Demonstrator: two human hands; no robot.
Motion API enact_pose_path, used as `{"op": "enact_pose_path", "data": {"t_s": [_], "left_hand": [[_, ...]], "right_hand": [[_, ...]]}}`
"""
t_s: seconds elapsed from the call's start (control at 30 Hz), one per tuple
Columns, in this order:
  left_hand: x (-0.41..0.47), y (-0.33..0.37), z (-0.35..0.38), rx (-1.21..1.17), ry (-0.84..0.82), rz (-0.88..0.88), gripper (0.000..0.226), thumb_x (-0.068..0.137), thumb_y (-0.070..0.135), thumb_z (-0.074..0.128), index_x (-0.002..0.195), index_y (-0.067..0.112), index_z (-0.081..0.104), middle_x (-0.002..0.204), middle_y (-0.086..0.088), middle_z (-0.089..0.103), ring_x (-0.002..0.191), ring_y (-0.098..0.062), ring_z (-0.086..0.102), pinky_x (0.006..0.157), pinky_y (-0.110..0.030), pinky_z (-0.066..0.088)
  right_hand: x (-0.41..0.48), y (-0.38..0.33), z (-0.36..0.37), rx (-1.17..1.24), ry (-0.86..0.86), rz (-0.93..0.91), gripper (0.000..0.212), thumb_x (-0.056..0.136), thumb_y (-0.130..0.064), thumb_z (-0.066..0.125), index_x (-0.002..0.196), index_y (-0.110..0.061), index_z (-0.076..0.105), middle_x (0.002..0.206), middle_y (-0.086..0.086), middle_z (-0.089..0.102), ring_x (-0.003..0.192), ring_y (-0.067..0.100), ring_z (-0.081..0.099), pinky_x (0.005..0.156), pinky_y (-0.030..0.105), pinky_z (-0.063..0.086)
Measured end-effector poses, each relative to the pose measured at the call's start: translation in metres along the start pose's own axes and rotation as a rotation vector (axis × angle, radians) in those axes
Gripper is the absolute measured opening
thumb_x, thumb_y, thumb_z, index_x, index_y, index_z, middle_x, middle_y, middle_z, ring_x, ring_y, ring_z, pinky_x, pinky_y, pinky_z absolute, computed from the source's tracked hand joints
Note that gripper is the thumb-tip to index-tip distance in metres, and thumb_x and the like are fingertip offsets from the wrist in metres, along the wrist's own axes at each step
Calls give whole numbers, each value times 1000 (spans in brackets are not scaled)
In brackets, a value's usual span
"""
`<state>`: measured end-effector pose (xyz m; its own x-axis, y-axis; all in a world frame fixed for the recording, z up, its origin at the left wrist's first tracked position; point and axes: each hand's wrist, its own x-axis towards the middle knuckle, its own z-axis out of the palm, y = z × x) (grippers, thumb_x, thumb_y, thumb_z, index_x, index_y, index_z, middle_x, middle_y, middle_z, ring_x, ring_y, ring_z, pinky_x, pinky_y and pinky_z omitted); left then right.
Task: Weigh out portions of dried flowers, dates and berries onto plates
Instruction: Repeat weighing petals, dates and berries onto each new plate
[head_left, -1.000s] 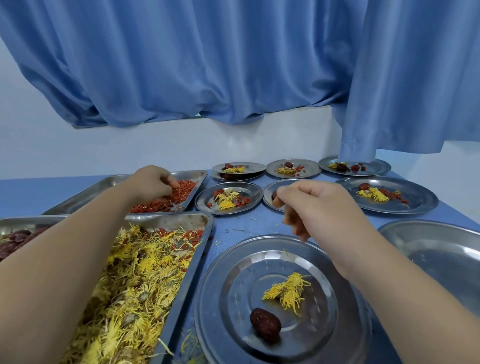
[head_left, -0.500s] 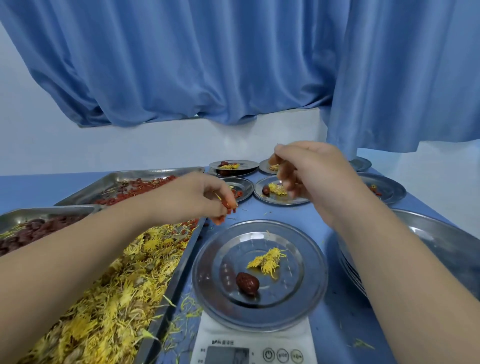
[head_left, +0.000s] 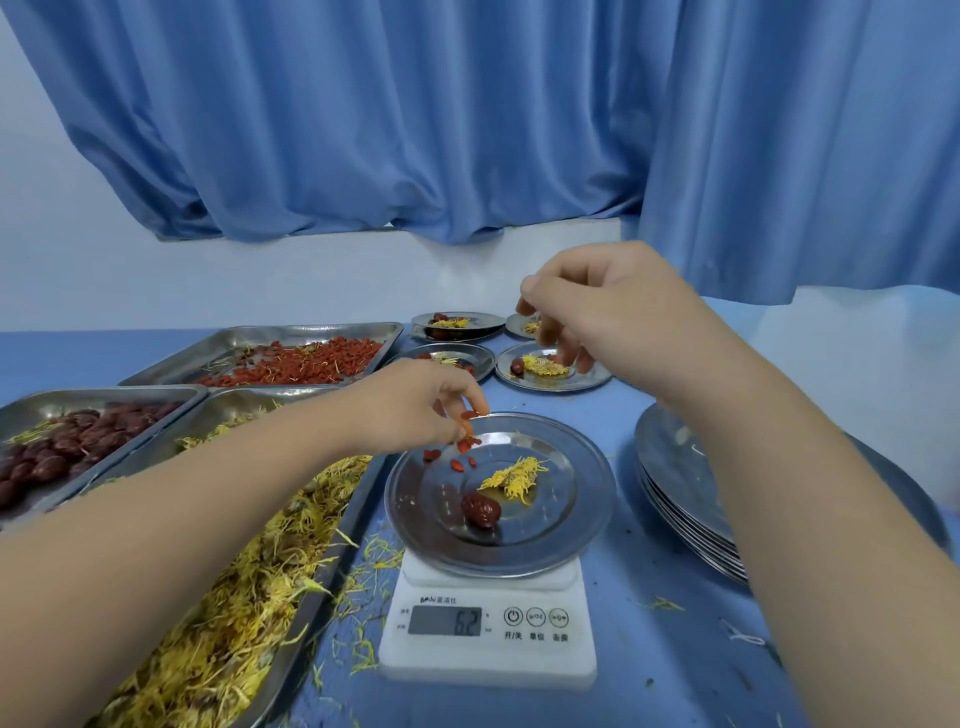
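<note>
Nearest, a white scale (head_left: 488, 623) on the blue table (head_left: 649, 654) carries a steel plate (head_left: 589, 519) holding one date (head_left: 481, 511), a tuft of yellow flowers (head_left: 514, 475) and a few red berries (head_left: 457, 460). Over the plate's far-left rim, the left hand (head_left: 415, 410) pinches more berries in its fingers (head_left: 470, 401). To the left sit a tray of flowers (head_left: 332, 566), a tray of dates (head_left: 104, 397) and, farthest, a tray of berries (head_left: 311, 330). A stack of plates (head_left: 675, 483) lies to the right. Farther off, the right hand (head_left: 597, 317) hangs with its fingers curled over filled plates (head_left: 587, 383); I cannot tell whether it grips anything.
</note>
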<state>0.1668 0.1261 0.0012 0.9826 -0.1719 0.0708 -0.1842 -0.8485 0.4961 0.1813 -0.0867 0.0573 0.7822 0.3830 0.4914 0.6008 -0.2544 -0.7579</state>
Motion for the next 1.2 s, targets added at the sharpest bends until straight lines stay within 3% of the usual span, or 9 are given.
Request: {"op": "enact_pose_path", "data": {"t_s": [0.13,0.23,0.3,0.37,0.53,0.67,0.8,0.97,1.2], "left_hand": [[-1,2,2,53,39,-3,16,87,18,70,97,30,66,76,11,67,68,-3,65,68,-23,50],[-4,4,5,83,55,13,9,86,25,72,95,27,68,82,13,66,70,1,64,67,-22,49],[-5,6,7,81,69,17,4,88,29,69,91,27,71,79,22,66,68,10,59,65,-19,43],[-7,8,9,52,79,-12,11,90,34,64,88,28,72,75,30,65,70,12,58,64,-18,41],[-11,7,11,-38,84,-47,19,96,30,56,94,26,74,92,15,71,84,1,64,76,-20,47],[-10,7,13,-67,91,-61,17,90,14,63,97,28,71,92,9,70,81,-3,66,67,-14,47],[-9,9,16,-71,111,-70,16,82,13,73,89,28,71,84,7,70,76,-19,69,73,-33,56],[-9,9,18,-97,104,-63,15,80,11,76,87,23,70,76,4,66,64,-16,63,71,-43,57],[-9,11,16,-54,120,-69,16,81,16,77,90,26,69,69,3,57,59,-10,58,64,-27,48]], "right_hand": [[-30,15,11,-181,-47,-45,25,88,-30,58,70,-15,67,64,-4,66,49,4,53,50,21,46],[-55,33,11,-310,-51,-48,26,88,-30,58,66,-19,64,62,-7,62,53,3,50,52,21,40],[-72,45,11,-303,-36,-6,26,88,-32,57,65,-20,62,59,-8,59,53,5,48,53,23,40],[-88,56,14,-274,-1,11,27,88,-31,57,63,-23,60,57,-11,56,51,4,46,49,16,36],[-109,70,22,-315,74,-51,25,88,-30,55,66,-19,59,60,-8,55,57,9,49,51,21,38],[-113,71,24,-385,87,-99,22,90,-26,55,69,-18,59,60,-5,56,64,12,52,58,31,44],[-117,70,25,-419,39,-118,19,90,-28,53,76,-20,62,68,-9,59,70,9,53,64,34,46],[-117,69,25,-439,21,-131,19,91,-29,52,76,-21,61,69,-10,58,70,9,52,65,35,47],[-116,73,24,-464,13,-129,20,91,-30,52,74,-21,59,65,-9,55,66,8,50,62,33,46]]}}
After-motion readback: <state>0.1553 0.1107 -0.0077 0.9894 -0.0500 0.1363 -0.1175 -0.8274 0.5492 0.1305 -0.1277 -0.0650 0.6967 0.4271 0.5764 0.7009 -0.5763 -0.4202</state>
